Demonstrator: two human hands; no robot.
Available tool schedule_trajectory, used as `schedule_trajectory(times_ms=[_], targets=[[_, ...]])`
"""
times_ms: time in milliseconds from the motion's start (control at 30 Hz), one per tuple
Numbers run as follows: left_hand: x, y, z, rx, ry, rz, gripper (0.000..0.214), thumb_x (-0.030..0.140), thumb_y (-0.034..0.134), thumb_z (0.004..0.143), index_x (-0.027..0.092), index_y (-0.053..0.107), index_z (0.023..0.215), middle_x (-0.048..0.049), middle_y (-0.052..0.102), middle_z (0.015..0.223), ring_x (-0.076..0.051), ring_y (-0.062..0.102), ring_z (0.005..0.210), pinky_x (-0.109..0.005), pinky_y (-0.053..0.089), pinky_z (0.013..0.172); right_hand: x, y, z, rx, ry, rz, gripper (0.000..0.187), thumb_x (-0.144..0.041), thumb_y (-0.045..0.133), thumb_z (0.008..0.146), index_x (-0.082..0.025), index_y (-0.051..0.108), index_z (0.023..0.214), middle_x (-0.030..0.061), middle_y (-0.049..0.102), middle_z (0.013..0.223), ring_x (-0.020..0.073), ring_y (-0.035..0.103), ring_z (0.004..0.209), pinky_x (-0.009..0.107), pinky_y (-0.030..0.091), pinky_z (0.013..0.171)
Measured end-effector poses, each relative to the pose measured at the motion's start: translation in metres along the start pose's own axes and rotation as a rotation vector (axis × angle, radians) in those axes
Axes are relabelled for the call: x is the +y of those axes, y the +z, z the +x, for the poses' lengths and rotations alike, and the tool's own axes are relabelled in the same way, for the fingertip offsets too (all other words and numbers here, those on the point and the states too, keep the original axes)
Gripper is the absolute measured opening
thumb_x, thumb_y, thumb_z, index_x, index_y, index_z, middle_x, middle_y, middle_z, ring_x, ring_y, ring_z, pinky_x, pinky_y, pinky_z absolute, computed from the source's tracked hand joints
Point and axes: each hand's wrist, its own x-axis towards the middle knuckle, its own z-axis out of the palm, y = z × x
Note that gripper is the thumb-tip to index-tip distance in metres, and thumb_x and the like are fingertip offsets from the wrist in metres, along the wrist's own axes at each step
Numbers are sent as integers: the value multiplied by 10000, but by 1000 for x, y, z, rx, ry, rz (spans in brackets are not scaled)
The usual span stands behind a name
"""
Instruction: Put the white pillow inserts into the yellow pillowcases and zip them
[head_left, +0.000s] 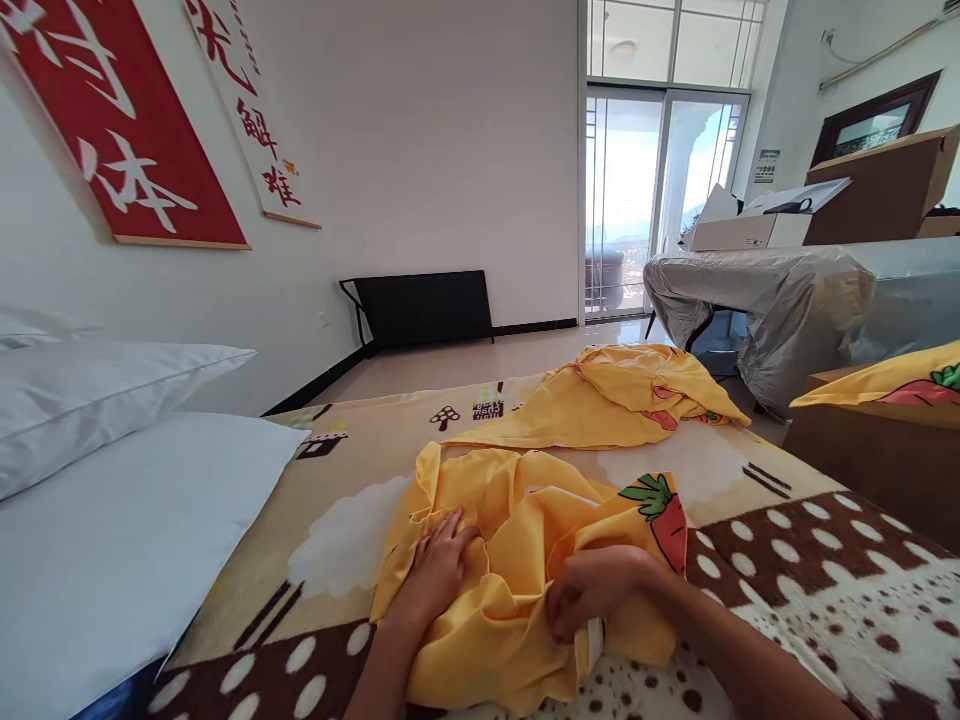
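Far beyond the left hand (435, 570), a red banner (120, 120) hangs on the white wall (420, 130); beyond the right hand (592, 592), sunlit glass doors (622, 200).

In the lower middle of the frame a crumpled yellow cotton cloth (517, 535) lies on the brown-and-beige patterned bed cover (337, 520), the left hand (435, 570) flat on its left part, the right hand (592, 595) closed on its folds further right. Behind it, at centre, a second yellow printed cloth (622, 395) lies on the same cover, and two white fabric pillows (97, 400) are stacked at the left edge. At the right a grey plastic-wrapped table (780, 300) carries brown cardboard boxes (885, 195).
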Motion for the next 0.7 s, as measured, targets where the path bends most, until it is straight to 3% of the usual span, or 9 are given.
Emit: schedule_trajectory(times_ms=[100,233,300,467,533,633,700], targets=[[-6,-5,2,71,-8,-9,475,71,364,717,187,613,1105,-105,391,1440,-260,332,1342,-464,292,1070,14,-12,-5,84,13,99,246,-294,555,840,-121,674,968,38,679,858,111,590,731,178,432,633],[-19,-21,3,196,-3,-52,383,177,360,769,148,614,1054,-116,486,1342,-224,453,1235,-390,341,1058,20,-23,-25,250,54,-21,219,-305,560,810,-148,678,907,8,643,779,87,514,643,181,379,574],[-29,-35,0,357,-38,-100,386,252,346,788,132,606,1047,-125,526,1265,-215,480,1185,-355,359,1047,22,-29,-34,333,88,58,225,-300,526,820,-161,663,933,-5,627,753,71,485,603,174,368,552],[-41,-82,-25,852,-307,-72,470,431,364,759,121,650,967,-150,548,1019,-305,485,1083,-452,408,948,37,-39,-50,592,197,341,324,-255,508,789,-138,549,1089,-21,606,689,49,421,484,160,334,451],[-42,-98,-38,978,-429,-108,438,452,430,699,155,677,904,-90,566,846,-274,553,924,-406,460,832,44,-41,-53,610,286,324,387,-214,521,758,-129,526,1136,-21,617,670,58,464,494,159,357,457],[-46,-113,-52,1038,-603,-294,366,437,529,615,205,693,846,14,534,591,-178,558,629,-304,454,650,51,-41,-54,574,448,263,400,-191,468,764,-143,545,1153,-10,629,632,93,556,534,174,416,481],[-50,-116,-57,1131,-624,-387,330,413,580,589,222,701,829,41,536,513,-153,549,545,-262,433,564,54,-42,-54,554,529,213,357,-182,431,765,-154,595,1080,2,630,613,113,581,532,189,433,471]])
